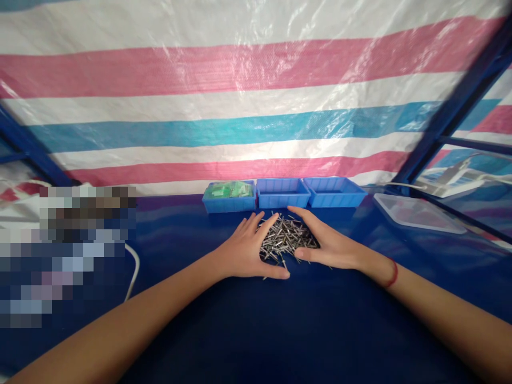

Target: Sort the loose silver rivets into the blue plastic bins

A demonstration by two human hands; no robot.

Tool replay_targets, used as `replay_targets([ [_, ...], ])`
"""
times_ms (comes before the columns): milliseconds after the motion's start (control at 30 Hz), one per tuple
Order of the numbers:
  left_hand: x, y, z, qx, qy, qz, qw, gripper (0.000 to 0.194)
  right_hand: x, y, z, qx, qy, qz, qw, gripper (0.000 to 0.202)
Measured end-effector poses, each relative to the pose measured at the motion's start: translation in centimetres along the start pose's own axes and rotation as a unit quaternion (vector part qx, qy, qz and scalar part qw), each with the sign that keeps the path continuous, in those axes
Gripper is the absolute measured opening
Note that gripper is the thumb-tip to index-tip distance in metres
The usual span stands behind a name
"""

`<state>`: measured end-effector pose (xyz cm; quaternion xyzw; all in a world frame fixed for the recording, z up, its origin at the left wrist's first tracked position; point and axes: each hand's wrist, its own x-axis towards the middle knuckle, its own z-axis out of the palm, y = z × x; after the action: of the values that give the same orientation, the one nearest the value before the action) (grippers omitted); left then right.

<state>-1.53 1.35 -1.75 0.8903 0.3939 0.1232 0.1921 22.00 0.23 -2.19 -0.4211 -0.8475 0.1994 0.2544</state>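
Observation:
A heap of thin silvery metal pieces, seemingly nails or blind rivets (286,234), lies on the dark blue tabletop (256,325). At its left side my left hand (250,248) is open, thumb and fingers spread around the edge of the heap. On the opposite side my right hand (330,242) is also open, its thumb by the near edge and its fingers reaching along the far edge. Both hands cup the heap between them. Whether the fingertips press on the pieces I cannot tell. A few stray pieces stick out at the near side.
Behind the heap stand three blue bins: the left bin (230,205) holds green packets (230,189), beside a middle bin (283,200) and a right bin (338,198). A clear plastic lid (418,213) lies at right. A white cable (136,261) runs at left. Striped sheeting (240,69) hangs behind.

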Motion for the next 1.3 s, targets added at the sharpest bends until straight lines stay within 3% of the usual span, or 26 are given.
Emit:
replay_targets([
  [133,0.3,0.2,0.4,-0.003,0.01,0.048,0.999,0.114,0.2,-0.1,1.0,-0.018,-0.014,-0.001,1.0,0.087],
  [233,0.4,0.2,0.6,-0.021,0.023,0.08,0.996,0.109,0.9,-0.4,1.6,0.013,0.018,0.009,1.0,0.078],
  [300,0.4,0.2,0.6,-0.02,0.021,0.073,0.997,0.11,1.2,-0.5,1.7,0.015,0.036,0.03,0.999,0.074],
  [467,0.2,0.1,0.5,-0.005,0.005,0.067,0.998,0.111,1.5,-0.5,1.4,0.069,0.008,0.048,0.996,0.065],
  [567,-0.3,0.4,0.5,-0.009,0.036,0.085,0.996,0.099,1.2,-0.4,0.9,0.11,0.057,0.058,0.991,0.05],
  [733,-0.8,0.7,0.5,-0.045,0.164,0.107,0.98,0.051,0.5,-1.3,-0.6,-0.009,0.109,-0.06,0.992,0.015],
  [833,-0.6,0.8,0.4,-0.053,0.2,0.117,0.971,0.034,0.3,-2.2,-1.3,-0.077,0.097,-0.111,0.986,0.014],
  [1300,-0.2,0.6,0.7,-0.053,0.221,0.106,0.968,0.024,-0.1,-2.5,-1.3,-0.183,0.027,-0.124,0.975,0.016],
])
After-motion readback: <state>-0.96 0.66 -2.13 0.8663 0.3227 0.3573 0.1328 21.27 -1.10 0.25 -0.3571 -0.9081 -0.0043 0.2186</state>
